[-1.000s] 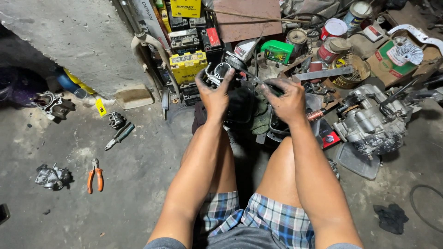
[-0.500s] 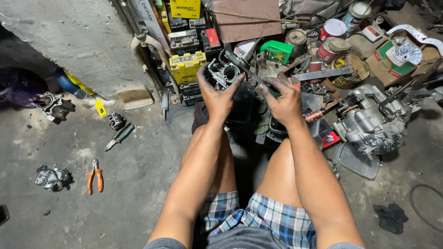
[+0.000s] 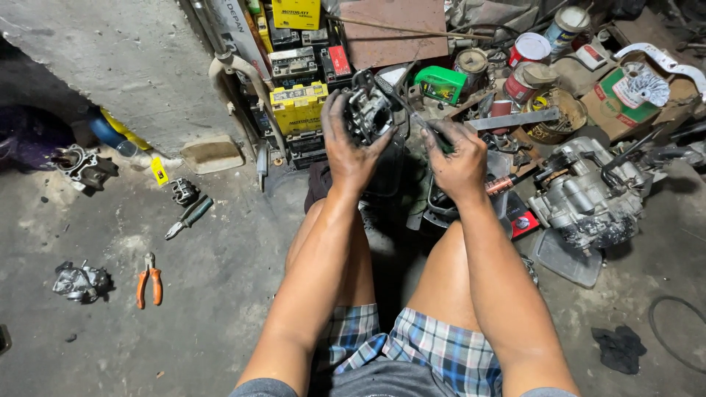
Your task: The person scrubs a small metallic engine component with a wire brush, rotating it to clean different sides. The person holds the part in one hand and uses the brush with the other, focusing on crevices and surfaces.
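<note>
Left hand: the left hand (image 3: 351, 151) is dirty with black grease. Its fingers are curled around a small metal engine part (image 3: 368, 112) and hold it tight, up in front of the person.
Right hand: the right hand (image 3: 457, 163) is a closed fist around the handle of a thin tool (image 3: 413, 117). The tool's tip points up and left, to the metal part — it looks to touch it, but that is hard to tell.
Where the part is: it sits in the left hand, above the person's bare knees, in front of the yellow battery (image 3: 298, 107).
Person: sits on the grey floor (image 3: 206, 294), wearing checked shorts (image 3: 412, 349).
Left on the floor: orange pliers (image 3: 149, 279) lie near a lumpy grey metal piece (image 3: 79, 281). A screwdriver with a dark green handle (image 3: 189, 216) lies further up.
Right side: a big grey engine block (image 3: 588, 195) rests on the floor, just beside the right arm. A black rag (image 3: 620, 348) lies near it, lower down.
Back: a green plastic jug (image 3: 439, 83) and some round tins (image 3: 528, 50) stand in a messy pile — a flat metal ruler (image 3: 515, 119) lies among them.
</note>
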